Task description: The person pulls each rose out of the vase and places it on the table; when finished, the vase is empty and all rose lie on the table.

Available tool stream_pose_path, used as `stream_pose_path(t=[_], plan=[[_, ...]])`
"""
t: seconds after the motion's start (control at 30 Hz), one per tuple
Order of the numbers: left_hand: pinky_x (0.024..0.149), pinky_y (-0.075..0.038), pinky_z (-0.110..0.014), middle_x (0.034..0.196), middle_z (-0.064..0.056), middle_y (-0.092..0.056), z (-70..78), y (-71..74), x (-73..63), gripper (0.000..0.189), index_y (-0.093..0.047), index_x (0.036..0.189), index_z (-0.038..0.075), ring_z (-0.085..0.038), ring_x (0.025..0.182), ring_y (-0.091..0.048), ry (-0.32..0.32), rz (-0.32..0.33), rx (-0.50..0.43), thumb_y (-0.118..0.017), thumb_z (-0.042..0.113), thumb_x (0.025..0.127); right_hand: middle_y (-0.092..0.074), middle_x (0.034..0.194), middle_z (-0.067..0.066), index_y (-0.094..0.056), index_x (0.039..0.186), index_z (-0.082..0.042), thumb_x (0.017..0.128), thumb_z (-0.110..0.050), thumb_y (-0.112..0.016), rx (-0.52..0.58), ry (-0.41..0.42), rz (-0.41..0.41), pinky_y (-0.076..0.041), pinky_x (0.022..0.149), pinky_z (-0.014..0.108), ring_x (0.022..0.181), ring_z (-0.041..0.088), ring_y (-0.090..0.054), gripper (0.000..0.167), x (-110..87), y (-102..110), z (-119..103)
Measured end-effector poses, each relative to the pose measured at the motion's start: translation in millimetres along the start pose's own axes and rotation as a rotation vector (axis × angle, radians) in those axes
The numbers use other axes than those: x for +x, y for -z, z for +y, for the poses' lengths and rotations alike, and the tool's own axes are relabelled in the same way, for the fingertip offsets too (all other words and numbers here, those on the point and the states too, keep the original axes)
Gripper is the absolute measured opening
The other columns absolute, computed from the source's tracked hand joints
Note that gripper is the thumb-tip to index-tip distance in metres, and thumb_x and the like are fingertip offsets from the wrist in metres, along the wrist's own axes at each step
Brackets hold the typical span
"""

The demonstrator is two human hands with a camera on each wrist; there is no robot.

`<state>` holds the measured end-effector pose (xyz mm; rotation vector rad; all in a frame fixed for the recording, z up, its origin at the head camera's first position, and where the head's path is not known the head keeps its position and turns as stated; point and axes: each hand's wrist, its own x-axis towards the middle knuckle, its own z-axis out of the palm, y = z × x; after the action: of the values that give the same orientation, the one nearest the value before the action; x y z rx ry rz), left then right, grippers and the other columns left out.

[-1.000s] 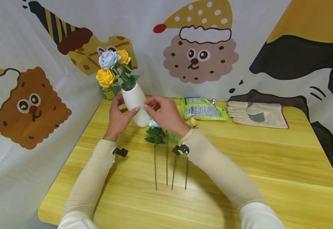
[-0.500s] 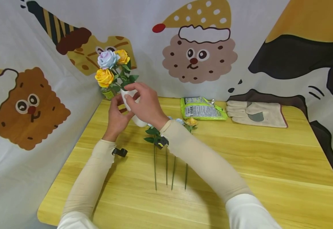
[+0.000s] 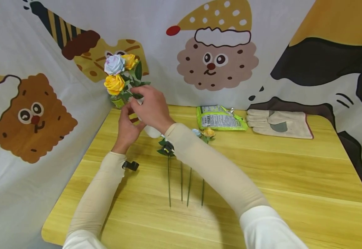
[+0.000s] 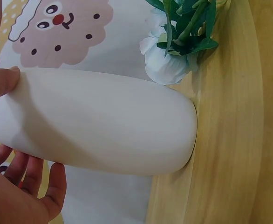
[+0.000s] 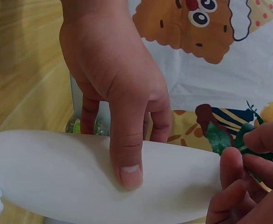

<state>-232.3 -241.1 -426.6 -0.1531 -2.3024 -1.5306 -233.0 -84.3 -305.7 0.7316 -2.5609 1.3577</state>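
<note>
My left hand [image 3: 128, 128] grips a white vase [image 3: 152, 132], thumb on one side and fingers on the other. The right wrist view shows its thumb lying across the vase wall [image 5: 62, 172]. At the vase's mouth, my right hand [image 3: 152, 106] has its fingers curled among the green leaves and pinches a rose by its stem; the pinch point is partly hidden. Out of the vase lean a pale blue rose [image 3: 114, 64], a front yellow rose [image 3: 114, 84] and a rear yellow rose [image 3: 130, 61]. In the left wrist view, the vase's base [image 4: 183, 130] meets the table.
Several roses lie on the wooden table [image 3: 131, 214], stems [image 3: 169, 183] toward me, a yellow bloom [image 3: 209, 132] at the far end. Behind them are a green packet [image 3: 220, 118] and a work glove [image 3: 278, 124]. A small green-labelled jar [image 3: 117, 102] stands behind the vase.
My right hand has moved left and up from the vase's side to its mouth and the stems. The blue and rear yellow roses have shifted slightly left. My left hand keeps its place.
</note>
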Motion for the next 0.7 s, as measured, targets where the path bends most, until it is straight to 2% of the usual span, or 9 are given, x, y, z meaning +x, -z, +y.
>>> stream_pose_path(t=[0.07,0.13,0.23,0.37,0.47,0.7], plan=[[0.109,-0.052,-0.058,0.144,-0.018,-0.049,-0.2,0.1,0.0,0.074,-0.041,0.153,0.006,-0.033,0.132,-0.051,-0.002,-0.005,-0.003,-0.081,0.008,0.091,-0.068,0.136,-0.001,-0.069,0.14,-0.016,0.106,-0.03,-0.064,-0.037,-0.006,-0.018,-0.053,0.102,0.031,0.122,0.016,-0.065,0.037,2.2,-1.5,-1.5],[0.11,-0.051,-0.06,0.145,-0.02,-0.048,1.0,0.1,-0.8,0.074,-0.039,0.154,0.005,-0.036,0.134,-0.05,-0.002,-0.008,-0.005,-0.079,0.006,0.092,-0.069,0.133,-0.003,-0.068,0.142,-0.017,0.106,-0.03,-0.065,-0.07,-0.018,-0.032,-0.053,0.101,0.031,0.12,0.016,-0.065,0.039,4.2,-3.2,-2.7],[0.11,-0.05,-0.062,0.144,-0.024,-0.047,13.3,-0.1,-3.8,0.073,-0.039,0.153,0.0,-0.04,0.134,-0.049,0.01,-0.005,0.0,-0.077,0.002,0.092,-0.069,0.128,-0.004,-0.068,0.141,-0.017,0.106,-0.028,-0.065,-0.107,-0.029,-0.036,-0.052,0.1,0.03,0.117,0.014,-0.065,0.037,6.3,-5.4,-2.8],[0.107,-0.052,-0.062,0.143,-0.022,-0.05,12.0,-0.5,-3.1,0.073,-0.042,0.151,0.001,-0.035,0.131,-0.051,0.0,0.013,-0.003,-0.08,0.005,0.089,-0.07,0.12,-0.003,-0.07,0.133,-0.02,0.105,-0.019,-0.063,-0.101,-0.025,-0.021,-0.052,0.095,0.031,0.111,0.013,-0.063,0.03,7.2,-6.4,-0.6],[0.105,-0.054,-0.06,0.139,-0.017,-0.052,-0.2,-0.9,0.2,0.071,-0.045,0.148,0.005,-0.029,0.128,-0.053,-0.027,0.023,-0.002,-0.082,0.009,0.088,-0.071,0.116,-0.004,-0.07,0.125,-0.021,0.104,-0.016,-0.062,-0.087,-0.022,-0.009,-0.053,0.09,0.033,0.106,0.013,-0.064,0.023,7.0,-5.1,0.8],[0.102,-0.056,-0.056,0.137,-0.016,-0.053,0.5,-1.0,0.5,0.068,-0.047,0.146,0.006,-0.026,0.125,-0.055,-0.035,0.016,0.009,-0.083,0.015,0.088,-0.077,0.113,-0.005,-0.073,0.118,-0.018,0.105,-0.02,-0.065,-0.043,0.009,0.077,-0.055,0.085,0.029,0.102,0.013,-0.071,0.015,3.6,1.0,3.2]])
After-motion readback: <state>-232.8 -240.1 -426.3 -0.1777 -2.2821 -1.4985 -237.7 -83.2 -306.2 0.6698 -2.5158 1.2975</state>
